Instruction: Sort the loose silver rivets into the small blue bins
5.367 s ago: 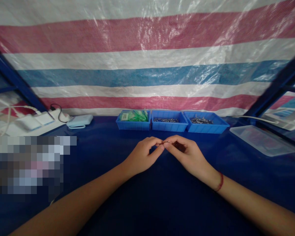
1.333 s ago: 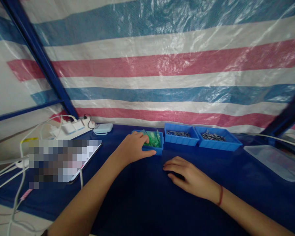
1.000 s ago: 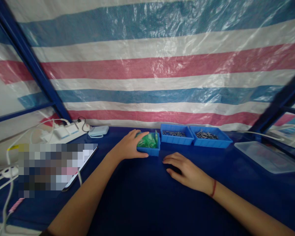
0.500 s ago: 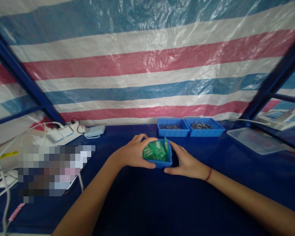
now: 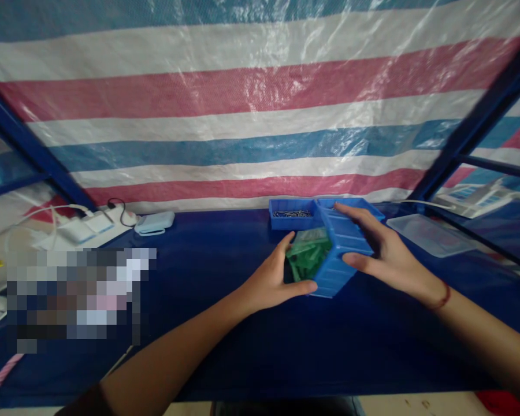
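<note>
A small blue plastic bin [image 5: 340,271] is tipped on its side above the table, its mouth facing left. Green plastic packets [image 5: 307,254] fill the mouth, partly sticking out. My right hand [image 5: 383,260] grips the bin from the right, with thumb and fingers spread across its base and wall. At the mouth, my left hand [image 5: 268,283] cups round the packets, its thumb along the near rim and its fingers at the far side, partly hidden. Behind stand two blue trays; the left tray [image 5: 277,222] holds thin metal pieces [image 5: 292,214], and the right one [image 5: 370,209] is partly covered.
A translucent lid [image 5: 431,234] lies right of the trays. To the left are a power strip [image 5: 99,225] with cables, a light blue case [image 5: 155,223] and a pixelated flat object [image 5: 82,300]. Blue frame posts [image 5: 472,121] and striped sheeting [image 5: 242,98] enclose the dark blue table [image 5: 251,352].
The bin has moved right and tipped from upright onto its side, mouth toward my left hand. My right hand has shifted round to its base. The view has tilted slightly down.
</note>
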Demonstrator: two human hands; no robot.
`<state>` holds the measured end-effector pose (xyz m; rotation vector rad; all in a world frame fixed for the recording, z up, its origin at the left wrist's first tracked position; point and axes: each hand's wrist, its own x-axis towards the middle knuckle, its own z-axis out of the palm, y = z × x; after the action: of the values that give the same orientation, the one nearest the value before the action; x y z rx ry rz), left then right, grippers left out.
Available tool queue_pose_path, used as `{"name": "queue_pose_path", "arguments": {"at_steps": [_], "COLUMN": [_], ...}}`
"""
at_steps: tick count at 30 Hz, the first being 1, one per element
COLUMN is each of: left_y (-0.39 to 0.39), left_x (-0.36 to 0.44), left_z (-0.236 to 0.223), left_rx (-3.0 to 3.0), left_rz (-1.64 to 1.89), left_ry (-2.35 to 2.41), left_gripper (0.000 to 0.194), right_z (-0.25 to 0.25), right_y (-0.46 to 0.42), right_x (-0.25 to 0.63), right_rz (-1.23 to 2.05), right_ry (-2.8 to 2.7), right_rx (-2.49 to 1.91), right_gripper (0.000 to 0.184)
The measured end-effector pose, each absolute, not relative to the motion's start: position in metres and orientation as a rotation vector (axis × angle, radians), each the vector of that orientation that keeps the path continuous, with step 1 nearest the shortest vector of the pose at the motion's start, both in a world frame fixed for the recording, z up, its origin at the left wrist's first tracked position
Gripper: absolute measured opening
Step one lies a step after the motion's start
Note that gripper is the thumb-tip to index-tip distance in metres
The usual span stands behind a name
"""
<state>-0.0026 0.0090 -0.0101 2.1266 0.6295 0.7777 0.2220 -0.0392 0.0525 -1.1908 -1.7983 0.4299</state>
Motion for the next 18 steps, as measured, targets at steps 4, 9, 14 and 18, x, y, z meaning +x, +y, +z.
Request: {"name": "queue_pose_path", "arguments": {"at_steps": [4, 9, 14, 18], "left_y": [0.012, 0.01, 0.005, 0.006], "left_x": [0.0, -0.003, -0.005, -0.006], "left_z": [-0.022, -0.016, -0.009, -0.01], "left_rx": [2.022, 2.258, 2.436, 2.473], "left_rz": [0.824, 0.821, 0.724, 0.752], "left_ry": [0.763, 0.767, 0.765, 0.713], "left_gripper": [0.102, 0.086, 0.067, 0.071], "right_z": [0.047, 0.025, 0.028, 0.042], "right_y": [-0.035, -0.034, -0.037, -0.035], "right_x": [0.213, 0.202, 0.201, 0.202], "right_rz": [0.414, 0.439, 0.362, 0.144], "right_ry": [-1.664, -1.683, -1.78, -2.045], "right_rx": [-1.146, -1.187, -1.275, -1.374], "right_gripper": [0.075, 0.093, 0.095, 0.096]}}
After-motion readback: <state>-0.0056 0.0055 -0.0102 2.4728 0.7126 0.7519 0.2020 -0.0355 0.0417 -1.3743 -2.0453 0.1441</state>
